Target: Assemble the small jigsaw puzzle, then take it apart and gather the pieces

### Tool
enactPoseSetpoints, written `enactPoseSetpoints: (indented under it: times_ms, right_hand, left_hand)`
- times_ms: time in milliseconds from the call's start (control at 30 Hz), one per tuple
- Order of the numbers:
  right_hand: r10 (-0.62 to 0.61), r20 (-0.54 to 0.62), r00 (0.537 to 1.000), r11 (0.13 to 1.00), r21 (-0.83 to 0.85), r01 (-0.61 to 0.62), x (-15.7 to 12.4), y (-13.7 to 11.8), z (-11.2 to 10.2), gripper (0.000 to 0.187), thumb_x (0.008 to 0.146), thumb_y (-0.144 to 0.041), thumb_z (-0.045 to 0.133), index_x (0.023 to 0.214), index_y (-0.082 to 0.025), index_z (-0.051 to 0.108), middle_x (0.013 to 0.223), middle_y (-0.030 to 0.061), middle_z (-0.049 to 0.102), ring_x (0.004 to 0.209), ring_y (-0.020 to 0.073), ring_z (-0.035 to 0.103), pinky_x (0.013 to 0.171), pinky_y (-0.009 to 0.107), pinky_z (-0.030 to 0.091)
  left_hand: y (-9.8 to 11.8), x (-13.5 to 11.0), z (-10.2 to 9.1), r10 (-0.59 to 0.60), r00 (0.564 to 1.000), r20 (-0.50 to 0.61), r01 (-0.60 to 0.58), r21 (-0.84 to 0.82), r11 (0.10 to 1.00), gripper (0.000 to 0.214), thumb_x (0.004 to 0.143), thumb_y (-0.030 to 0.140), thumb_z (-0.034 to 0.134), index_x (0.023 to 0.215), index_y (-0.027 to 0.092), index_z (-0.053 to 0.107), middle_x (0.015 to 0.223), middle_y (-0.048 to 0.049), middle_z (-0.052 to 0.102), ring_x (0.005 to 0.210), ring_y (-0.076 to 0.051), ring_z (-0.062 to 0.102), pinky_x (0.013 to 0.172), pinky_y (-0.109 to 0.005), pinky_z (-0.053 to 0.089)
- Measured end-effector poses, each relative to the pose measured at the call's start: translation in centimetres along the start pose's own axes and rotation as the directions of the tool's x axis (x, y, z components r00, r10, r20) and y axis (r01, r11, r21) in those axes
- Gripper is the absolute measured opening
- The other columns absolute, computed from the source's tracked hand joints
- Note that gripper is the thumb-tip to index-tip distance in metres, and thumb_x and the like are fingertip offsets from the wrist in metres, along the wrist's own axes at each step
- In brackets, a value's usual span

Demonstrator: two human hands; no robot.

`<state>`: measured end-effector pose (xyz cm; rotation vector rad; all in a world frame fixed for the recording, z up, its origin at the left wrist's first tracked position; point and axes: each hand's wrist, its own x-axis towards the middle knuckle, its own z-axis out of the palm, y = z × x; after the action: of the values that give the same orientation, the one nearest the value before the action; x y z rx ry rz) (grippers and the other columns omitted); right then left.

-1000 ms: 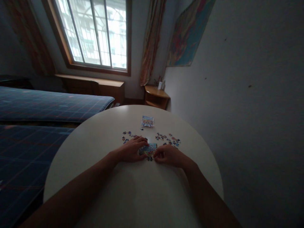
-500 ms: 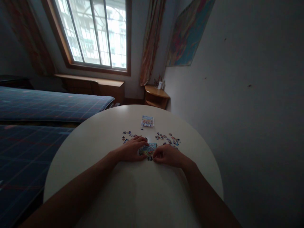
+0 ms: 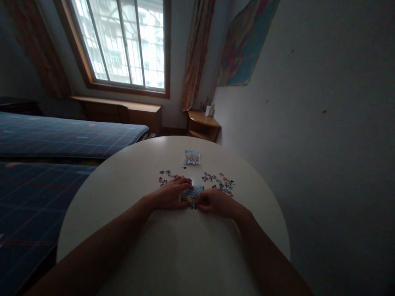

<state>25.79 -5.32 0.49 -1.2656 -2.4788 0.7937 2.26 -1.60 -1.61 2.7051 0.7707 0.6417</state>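
A partly joined jigsaw puzzle (image 3: 193,193) lies flat on the round white table, its lower edge uneven. My left hand (image 3: 171,193) rests over its left side, fingers stretched out and apart, the fingertips touching the puzzle. At the lower right edge my right hand (image 3: 217,201) is closed in a pinch on a puzzle piece, which the fingers mostly hide. Loose puzzle pieces (image 3: 225,185) lie scattered beyond my right hand. More loose pieces (image 3: 163,180) lie beyond my left hand, some partly covered by it.
A small picture packet (image 3: 191,157) lies farther back on the white table (image 3: 129,230), with a single piece in front of it. A bed with a plaid cover (image 3: 70,133) stands to the left. A wall rises at the right, and a corner shelf (image 3: 203,119) stands behind.
My right hand has shifted slightly left along the puzzle's lower edge, its fingertips closer in. The left hand stays in place.
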Motion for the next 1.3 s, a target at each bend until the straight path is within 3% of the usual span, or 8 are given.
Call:
enactPoseSetpoints:
  times_ms: [300,533,933,1200,1300]
  right_hand:
    - [-0.045,0.011,0.999,0.999,0.001,0.045,0.0,-0.2,0.2,0.003,0.073,-0.018,0.061,0.074,-0.018,0.065,0.063,-0.0056,0.059,0.057,0.0083,0.052,0.056,0.019,0.035]
    - [-0.006,-0.014,1.000,1.000,0.015,0.006,-0.2,-0.9,0.0,0.019,0.075,-0.026,0.066,0.092,-0.020,0.067,0.067,-0.0050,0.061,0.059,0.0093,0.055,0.058,0.019,0.037]
    - [-0.061,-0.023,0.998,0.997,-0.038,0.060,0.1,-1.0,0.2,0.024,0.077,-0.021,0.064,0.100,-0.022,0.070,0.073,-0.0026,0.062,0.063,0.0101,0.054,0.060,0.020,0.036]
    - [0.012,-0.034,0.999,0.995,0.095,-0.008,-0.2,-0.2,-0.1,0.012,0.079,-0.025,0.066,0.087,-0.017,0.068,0.073,-0.0003,0.065,0.064,0.0110,0.057,0.061,0.021,0.040]
    - [-0.010,-0.062,0.998,0.993,0.118,0.018,-0.3,0.1,-0.4,0.016,0.081,-0.027,0.065,0.092,-0.018,0.070,0.075,0.0008,0.067,0.066,0.0115,0.057,0.061,0.021,0.040]
  left_hand:
    - [-0.2,-0.1,0.1,0.008,1.000,0.007,-0.008,0.009,1.000,0.047,0.077,0.035,0.069,0.121,0.024,0.056,0.126,-0.0092,0.055,0.120,-0.027,0.049,0.107,-0.042,0.038]
    - [0.0,0.0,0.0,0.010,1.000,0.007,-0.010,0.018,1.000,0.047,0.078,0.040,0.070,0.121,0.023,0.056,0.126,-0.0096,0.055,0.119,-0.027,0.049,0.106,-0.042,0.038]
    - [0.1,0.1,0.3,0.011,0.999,-0.031,-0.011,0.016,1.000,0.042,0.081,0.042,0.068,0.118,0.024,0.058,0.123,-0.0095,0.057,0.117,-0.026,0.052,0.104,-0.042,0.039]
    - [0.0,0.0,0.2,0.004,1.000,-0.007,-0.004,0.020,1.000,0.045,0.079,0.040,0.069,0.119,0.023,0.057,0.124,-0.0095,0.055,0.118,-0.027,0.050,0.104,-0.041,0.040]
    - [0.0,0.0,0.1,0.004,1.000,-0.003,-0.004,0.014,1.000,0.046,0.079,0.039,0.070,0.120,0.024,0.056,0.125,-0.0095,0.055,0.119,-0.027,0.049,0.104,-0.042,0.040]
